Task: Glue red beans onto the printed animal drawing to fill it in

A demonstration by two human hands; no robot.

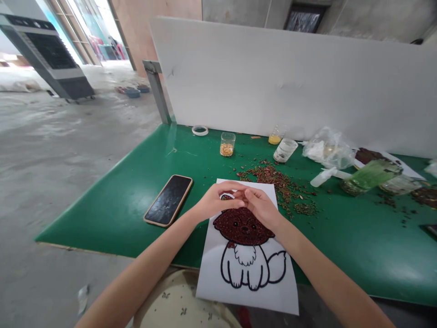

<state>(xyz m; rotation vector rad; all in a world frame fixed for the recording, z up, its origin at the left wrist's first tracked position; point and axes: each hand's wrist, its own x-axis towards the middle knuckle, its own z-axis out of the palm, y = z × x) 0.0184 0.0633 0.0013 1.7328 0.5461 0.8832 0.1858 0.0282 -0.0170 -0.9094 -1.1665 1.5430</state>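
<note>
A white sheet [211,273] with a black-outlined cartoon dog lies at the front of the green table, its near end past the edge. Dark red-brown grains cover the dog's head [228,228]; its body and tail are mostly white. My left hand [223,198] is over the top of the sheet, thumb and fingers apart in a curve, nothing visible in it. My right hand [262,207] meets it there with curled fingers, partly hidden; anything in them is too small to make out. A loose pile of red and green grains [273,180] lies just beyond.
Left of the sheet lies a phone [169,200]. Farther back stand a cup of yellow kernels [227,145], a tape roll [200,130] and a clear cup [285,150]. To the right are a white glue bottle [322,176], a green-tinted jar [372,176] and a plastic bag [329,148]. A white board [290,82] borders the back.
</note>
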